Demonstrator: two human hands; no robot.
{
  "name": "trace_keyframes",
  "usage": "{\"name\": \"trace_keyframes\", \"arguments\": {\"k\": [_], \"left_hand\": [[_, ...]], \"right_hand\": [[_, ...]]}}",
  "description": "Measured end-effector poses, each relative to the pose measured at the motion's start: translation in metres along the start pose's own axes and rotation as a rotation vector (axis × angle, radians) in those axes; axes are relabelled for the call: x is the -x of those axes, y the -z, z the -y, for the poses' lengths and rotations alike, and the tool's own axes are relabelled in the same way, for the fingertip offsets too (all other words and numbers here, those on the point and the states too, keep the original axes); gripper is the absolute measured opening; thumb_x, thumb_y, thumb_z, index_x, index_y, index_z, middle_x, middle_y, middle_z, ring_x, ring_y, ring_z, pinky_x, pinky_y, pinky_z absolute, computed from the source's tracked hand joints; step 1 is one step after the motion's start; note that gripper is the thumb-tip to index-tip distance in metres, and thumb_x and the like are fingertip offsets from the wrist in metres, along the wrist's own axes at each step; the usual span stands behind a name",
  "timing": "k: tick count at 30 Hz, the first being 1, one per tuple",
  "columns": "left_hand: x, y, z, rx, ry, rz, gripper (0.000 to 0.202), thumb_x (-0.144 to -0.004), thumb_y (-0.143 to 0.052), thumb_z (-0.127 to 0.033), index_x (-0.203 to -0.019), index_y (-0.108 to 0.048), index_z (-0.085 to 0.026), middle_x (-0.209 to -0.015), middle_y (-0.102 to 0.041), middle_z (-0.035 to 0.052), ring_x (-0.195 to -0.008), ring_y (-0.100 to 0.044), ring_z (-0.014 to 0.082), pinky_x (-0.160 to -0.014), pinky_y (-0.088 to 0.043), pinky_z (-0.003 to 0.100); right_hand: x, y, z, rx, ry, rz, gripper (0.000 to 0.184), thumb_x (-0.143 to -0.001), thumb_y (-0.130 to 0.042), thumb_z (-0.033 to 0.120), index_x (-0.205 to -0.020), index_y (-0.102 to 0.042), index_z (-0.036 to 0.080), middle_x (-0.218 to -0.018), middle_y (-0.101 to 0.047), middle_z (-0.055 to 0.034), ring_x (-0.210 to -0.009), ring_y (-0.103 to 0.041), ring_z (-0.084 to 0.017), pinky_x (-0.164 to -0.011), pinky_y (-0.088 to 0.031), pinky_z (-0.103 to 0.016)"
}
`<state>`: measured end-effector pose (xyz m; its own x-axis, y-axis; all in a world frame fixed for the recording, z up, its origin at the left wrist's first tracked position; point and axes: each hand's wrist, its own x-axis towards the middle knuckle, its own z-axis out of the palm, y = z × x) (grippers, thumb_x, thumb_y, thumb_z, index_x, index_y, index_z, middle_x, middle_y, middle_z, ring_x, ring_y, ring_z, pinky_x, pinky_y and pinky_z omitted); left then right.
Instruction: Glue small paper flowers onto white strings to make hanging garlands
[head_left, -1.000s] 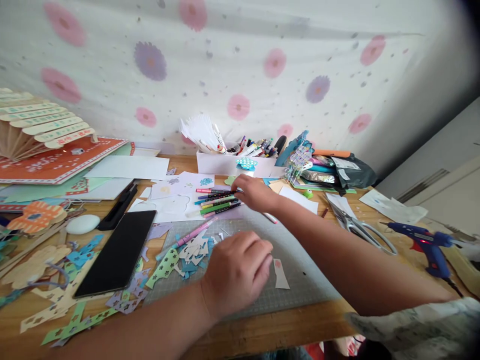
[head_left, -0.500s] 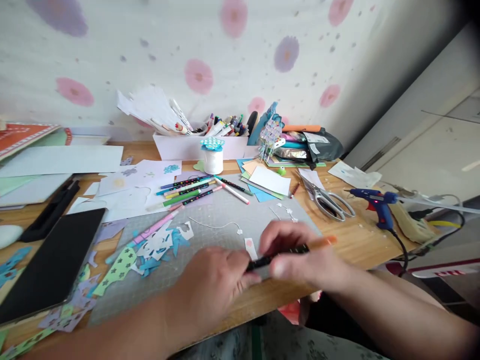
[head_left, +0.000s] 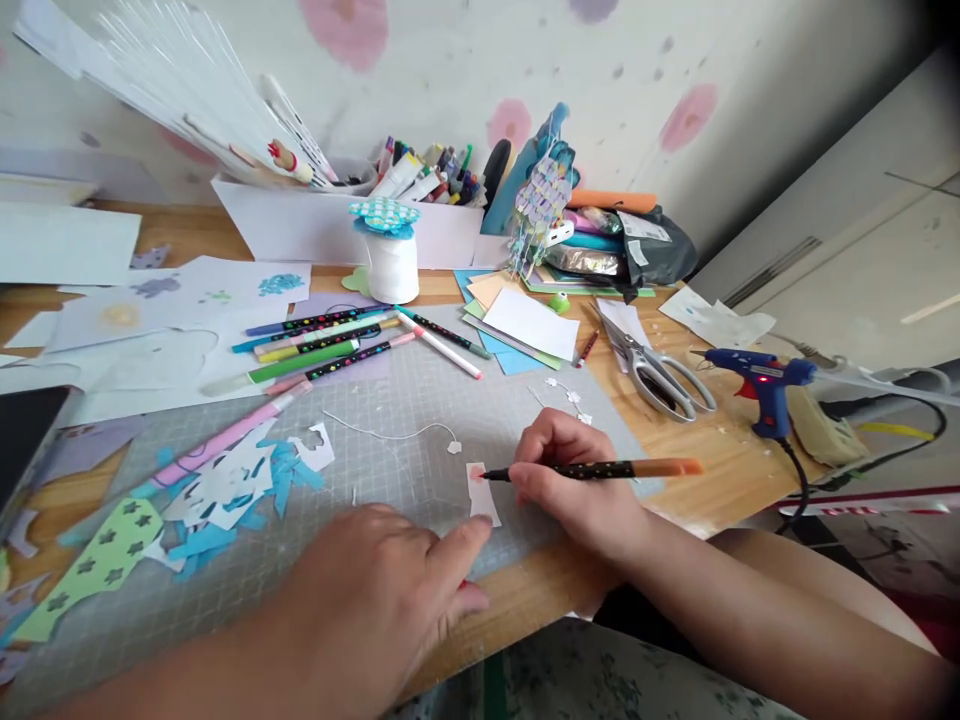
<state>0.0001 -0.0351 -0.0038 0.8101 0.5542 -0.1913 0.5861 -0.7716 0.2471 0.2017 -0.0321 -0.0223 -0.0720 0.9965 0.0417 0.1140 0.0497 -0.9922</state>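
My right hand (head_left: 574, 480) is closed around a black felt-tip pen (head_left: 600, 470) with coloured dots and an orange back end. The pen's tip touches a pink spot near the top of a small white paper strip (head_left: 482, 505) on the grey cutting mat (head_left: 405, 400). With its index finger, my left hand (head_left: 397, 580) presses the strip's lower end down. A bit of something red shows between that finger and the thumb, mostly hidden. Beyond the strip lies a white string (head_left: 390, 435) ending in a small white paper flower (head_left: 454, 447).
Several felt-tip pens (head_left: 322, 345) lie at the mat's back. Paper scraps (head_left: 225, 490) are on the left. Scissors (head_left: 660, 375) and a blue glue gun (head_left: 761, 380) with a lit red light lie on the right. A white jar (head_left: 391, 268) stands behind.
My hands were together on the pen; now they are apart. The uncapped tip has come down onto the strip, and my left index finger now rests on it. The view has moved closer.
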Motion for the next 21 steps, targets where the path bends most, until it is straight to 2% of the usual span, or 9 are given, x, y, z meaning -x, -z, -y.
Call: {"name": "trace_keyframes", "arguments": {"k": [2,6,11,21], "left_hand": [[-0.0004,-0.0027,0.0014,-0.047,0.032,0.045,0.035,-0.087,-0.059,-0.032,-0.121,-0.058,-0.025,-0.072,-0.075,0.0021,-0.062,-0.07,0.0261,-0.054,-0.047,0.032],[-0.0004,0.0005,0.003,-0.051,0.061,0.138,0.031,-0.088,-0.056,-0.03,-0.118,-0.06,-0.024,-0.073,-0.075,0.0042,-0.063,-0.071,0.0288,-0.053,-0.049,0.034],[-0.0029,0.0028,0.0037,-0.035,0.046,0.115,0.03,-0.087,-0.058,-0.032,-0.115,-0.063,-0.023,-0.069,-0.075,0.0063,-0.058,-0.07,0.0278,-0.05,-0.047,0.032],[-0.0019,0.0002,0.0054,-0.026,0.04,0.11,0.034,-0.089,-0.054,-0.031,-0.121,-0.06,-0.022,-0.07,-0.075,0.0085,-0.059,-0.07,0.0314,-0.05,-0.049,0.036]], "right_hand": [[-0.0002,-0.0086,-0.007,0.091,0.022,-0.062,0.022,-0.073,-0.062,0.022,-0.059,-0.046,0.021,-0.051,-0.052,0.0039,-0.047,-0.045,-0.01,-0.046,-0.034,-0.023],[-0.0019,-0.012,-0.0106,0.24,0.016,-0.139,0.024,-0.074,-0.06,0.024,-0.056,-0.044,0.021,-0.051,-0.05,0.0033,-0.049,-0.043,-0.011,-0.047,-0.034,-0.025],[-0.0039,-0.0112,-0.0075,0.324,-0.008,-0.127,0.024,-0.073,-0.059,0.024,-0.055,-0.044,0.021,-0.05,-0.048,0.0039,-0.049,-0.042,-0.01,-0.047,-0.034,-0.024],[-0.0032,-0.0118,-0.0065,0.309,-0.005,-0.121,0.025,-0.074,-0.058,0.024,-0.055,-0.043,0.022,-0.05,-0.048,0.0037,-0.048,-0.043,-0.011,-0.047,-0.035,-0.025]]}}
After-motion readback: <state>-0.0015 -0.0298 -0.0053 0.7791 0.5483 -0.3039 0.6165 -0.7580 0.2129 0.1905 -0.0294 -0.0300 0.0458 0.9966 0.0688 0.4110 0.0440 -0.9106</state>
